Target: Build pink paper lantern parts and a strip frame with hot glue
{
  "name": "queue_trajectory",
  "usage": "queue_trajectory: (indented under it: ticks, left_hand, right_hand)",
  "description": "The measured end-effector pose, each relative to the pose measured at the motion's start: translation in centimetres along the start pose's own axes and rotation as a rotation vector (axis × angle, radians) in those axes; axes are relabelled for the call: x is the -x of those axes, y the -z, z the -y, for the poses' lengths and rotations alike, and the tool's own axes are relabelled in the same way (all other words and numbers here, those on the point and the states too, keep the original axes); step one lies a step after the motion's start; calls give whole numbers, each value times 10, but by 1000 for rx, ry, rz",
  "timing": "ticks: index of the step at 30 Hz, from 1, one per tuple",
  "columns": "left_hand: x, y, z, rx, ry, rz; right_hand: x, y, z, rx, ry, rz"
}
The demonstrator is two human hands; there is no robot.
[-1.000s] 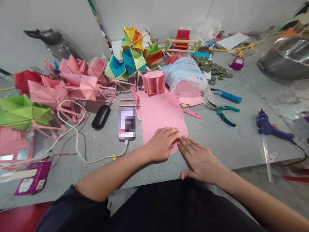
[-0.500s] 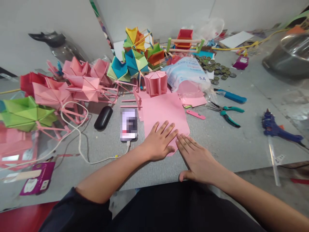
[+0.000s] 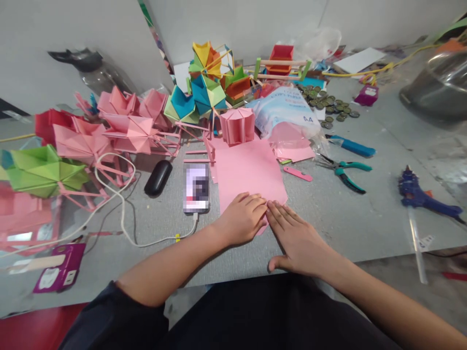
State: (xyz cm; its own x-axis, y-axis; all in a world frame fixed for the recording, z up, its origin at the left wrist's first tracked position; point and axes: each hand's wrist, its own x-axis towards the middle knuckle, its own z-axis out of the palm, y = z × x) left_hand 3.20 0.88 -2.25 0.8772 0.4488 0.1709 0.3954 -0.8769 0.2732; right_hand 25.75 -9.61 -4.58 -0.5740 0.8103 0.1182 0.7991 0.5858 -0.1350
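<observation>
A sheet of pink paper (image 3: 250, 170) lies on the grey table in front of me. My left hand (image 3: 242, 218) rests on its near part, the fingers curled and drawn together toward the thumb at the paper's near edge. The fingertips partly hide that edge. Flat beside it, with fingers stretched out, is my right hand (image 3: 295, 238); its fingertips press on the near right border of the sheet. The two hands almost touch. At the sheet's far end stands a folded pink paper piece (image 3: 237, 126).
Left of the paper lie a phone (image 3: 196, 188) on a white cable and a black case (image 3: 158, 178). Folded paper models (image 3: 80, 143) crowd the left. On the right are a pink cutter (image 3: 298, 173), pliers (image 3: 345, 172), a blue-handled tool (image 3: 353, 146) and a glue gun (image 3: 426, 194).
My left hand's spread fingers have curled in and come together on the paper. My right hand stays flat in nearly the same place.
</observation>
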Motion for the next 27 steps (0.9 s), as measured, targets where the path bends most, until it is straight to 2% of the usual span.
queue_trajectory:
  ticks: [4,10,17,27]
  left_hand:
    - [4,3,-7,29,-19,10]
    - [14,11,-18,-39,-87,51]
    - [10,12,-7,9,-97,93]
    - [9,26,3,1,-250,133]
  right_hand:
    - [-1,-1,0,-24,-12,8]
    - [-1,-2,0,-3,7,-8]
    - [-2,-1,1,-6,-3,7]
    - [-5,-2,5,-51,-77,63]
